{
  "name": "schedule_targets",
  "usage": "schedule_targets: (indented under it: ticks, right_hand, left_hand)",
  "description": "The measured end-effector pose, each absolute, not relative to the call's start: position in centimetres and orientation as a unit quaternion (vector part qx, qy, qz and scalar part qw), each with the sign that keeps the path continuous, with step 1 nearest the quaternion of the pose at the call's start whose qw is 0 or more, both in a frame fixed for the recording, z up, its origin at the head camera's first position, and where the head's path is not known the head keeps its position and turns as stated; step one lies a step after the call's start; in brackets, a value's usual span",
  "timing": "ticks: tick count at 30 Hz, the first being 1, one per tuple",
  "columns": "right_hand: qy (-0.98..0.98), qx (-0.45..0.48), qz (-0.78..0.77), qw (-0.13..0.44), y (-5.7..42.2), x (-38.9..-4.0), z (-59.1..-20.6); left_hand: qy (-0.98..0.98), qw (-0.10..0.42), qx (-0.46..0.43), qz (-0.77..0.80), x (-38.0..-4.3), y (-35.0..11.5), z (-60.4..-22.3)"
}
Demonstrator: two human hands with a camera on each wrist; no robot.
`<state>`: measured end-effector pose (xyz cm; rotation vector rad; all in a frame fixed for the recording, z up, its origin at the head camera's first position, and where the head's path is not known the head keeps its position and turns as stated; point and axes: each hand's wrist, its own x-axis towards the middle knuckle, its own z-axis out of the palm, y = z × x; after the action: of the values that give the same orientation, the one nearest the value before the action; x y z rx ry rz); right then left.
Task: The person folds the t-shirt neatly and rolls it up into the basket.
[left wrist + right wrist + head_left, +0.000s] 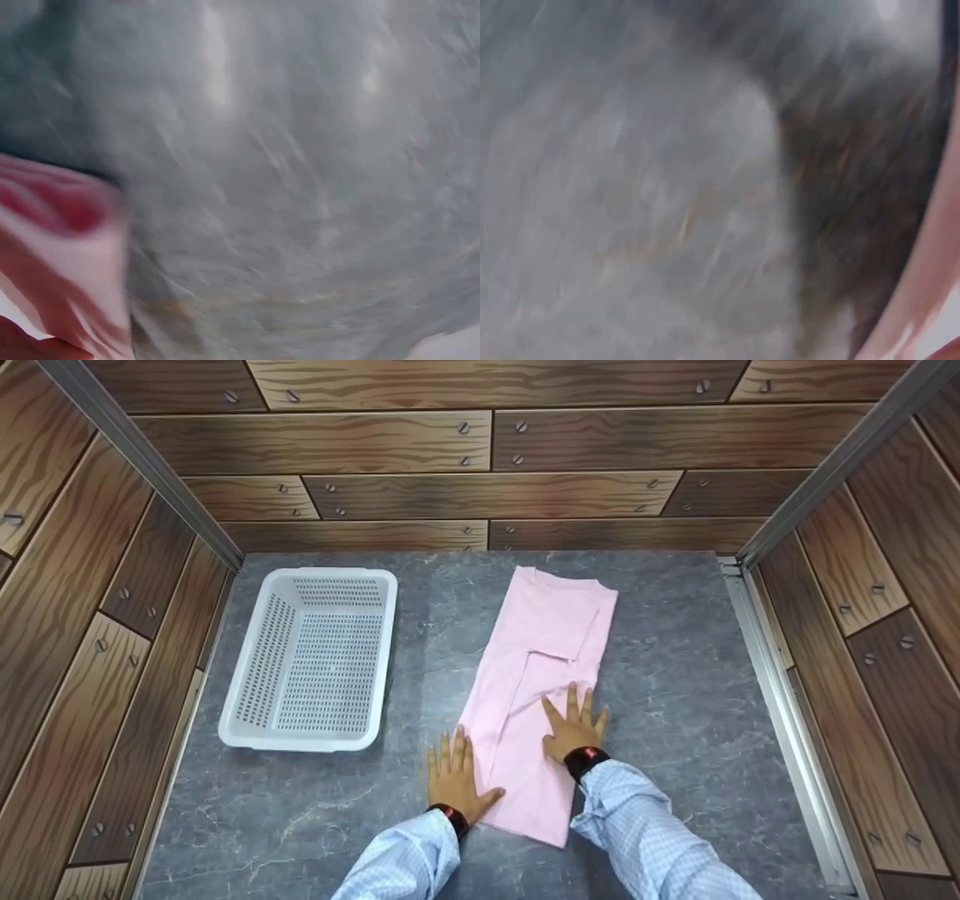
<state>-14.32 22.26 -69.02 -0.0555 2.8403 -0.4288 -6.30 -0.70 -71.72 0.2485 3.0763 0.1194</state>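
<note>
A pink shirt (491, 690), folded lengthwise into a long strip, lies on the grey marbled surface with a short sleeve (559, 622) folded over its upper part. My left hand (454, 776) rests along its lower left edge, fingers straight and the thumb across the cloth. Spread fingers of my right hand (576, 727) lie flat on the cloth near its right edge. In the left wrist view, a layered corner of the shirt (75, 259) shows at lower left. The right wrist view catches only a strip of the shirt (934, 259); most of that hand is hidden there.
To the left of the shirt stands a white perforated plastic basket (388, 652) with nothing in it. Wood-patterned panels (405, 442) wall the back and both sides. A metal rail (787, 720) runs along the right edge of the grey surface (675, 697).
</note>
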Motion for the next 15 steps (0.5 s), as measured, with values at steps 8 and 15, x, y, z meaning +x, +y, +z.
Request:
schedule_targets:
  ticks: [8, 15]
  right_hand:
    - [0.984, -0.045, -0.158, 0.067, 22.3, -12.7, -69.7]
    - [0.982, -0.078, -0.169, 0.035, 21.8, -7.9, -72.3]
  left_hand:
    - [0.987, -0.001, 0.154, 0.057, -6.5, -0.7, -72.3]
    - [0.963, 0.069, 0.257, 0.041, -9.6, -1.1, -71.1]
